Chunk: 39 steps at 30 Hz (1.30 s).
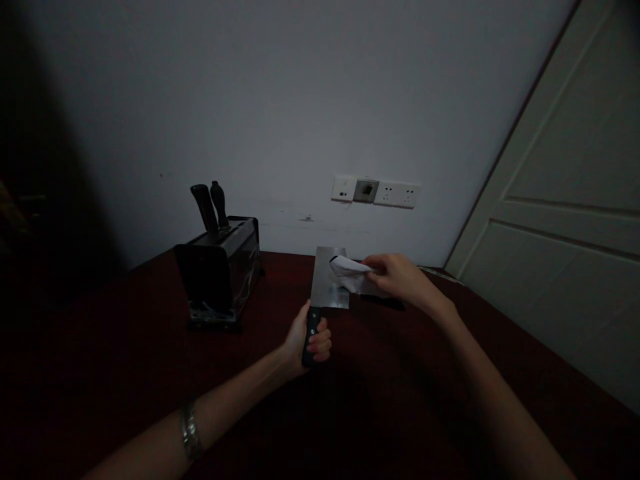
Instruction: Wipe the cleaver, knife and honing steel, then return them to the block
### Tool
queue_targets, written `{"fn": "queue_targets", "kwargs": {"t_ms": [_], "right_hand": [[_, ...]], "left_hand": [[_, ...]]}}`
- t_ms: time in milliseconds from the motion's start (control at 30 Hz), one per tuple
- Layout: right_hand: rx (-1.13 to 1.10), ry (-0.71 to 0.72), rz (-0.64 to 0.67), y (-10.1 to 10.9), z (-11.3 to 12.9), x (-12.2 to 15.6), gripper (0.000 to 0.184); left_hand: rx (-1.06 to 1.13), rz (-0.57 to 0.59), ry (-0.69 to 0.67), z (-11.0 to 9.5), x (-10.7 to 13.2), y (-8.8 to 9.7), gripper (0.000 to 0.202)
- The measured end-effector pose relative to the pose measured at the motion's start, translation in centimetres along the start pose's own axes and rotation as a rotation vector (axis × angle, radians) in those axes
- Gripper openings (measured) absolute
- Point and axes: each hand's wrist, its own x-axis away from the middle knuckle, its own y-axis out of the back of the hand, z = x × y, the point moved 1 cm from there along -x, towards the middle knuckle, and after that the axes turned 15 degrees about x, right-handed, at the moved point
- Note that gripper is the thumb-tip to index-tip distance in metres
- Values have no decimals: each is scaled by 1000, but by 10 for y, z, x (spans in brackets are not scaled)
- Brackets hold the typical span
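My left hand (300,340) is wrapped round the black riveted handle of a cleaver (325,283), whose wide metal blade points away from me toward the wall. In my right hand (395,277) a white cloth (347,270) with a dark edge is pinched between thumb and fingers. The cloth lies over the right side of the blade and seems to touch it. Part of the blade is hidden behind the cloth. Under my right hand a dark flat shape shows on the table, too dim to name.
A knife block (220,267) with two black handles sticking up stands to the left on the dark red table (280,267). Behind it rises a pale wall (280,120) with a row of sockets (395,194). A panelled door (560,220) is at the right.
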Motion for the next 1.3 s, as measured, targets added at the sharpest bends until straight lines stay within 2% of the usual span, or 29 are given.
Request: {"fn": "queue_targets", "kwargs": {"t_ms": [67,133,267,500,633,767,933,1033,1133,1300], "right_hand": [[174,-6,-68,3,0,4,31],[250,11,-101,4,-2,6,34],[181,112,-88,1,-6,1,36],[64,158,-221,-10,5,-5,26],[26,233,-204,-22,22,-4,26],[-150,313,-187,-35,35,-4,46],[-267,452,-73,-45,37,-4,27],[-351,412,-20,-42,37,-3,30],[-439,279,-18,-36,36,-2,29],[-480,77,-116,-33,25,-6,30]], "left_hand": [[4,4,8,0,0,1,66],[6,18,16,0,0,1,67],[-15,41,37,1,0,1,69],[-88,0,71,5,-1,1,69],[-118,2,77,5,0,0,67],[-121,-51,53,5,1,-3,68],[-117,-79,60,4,2,-7,70],[-119,-73,65,4,2,-7,70],[-121,-67,64,4,2,-6,70],[-123,-39,77,3,1,-3,70]]}}
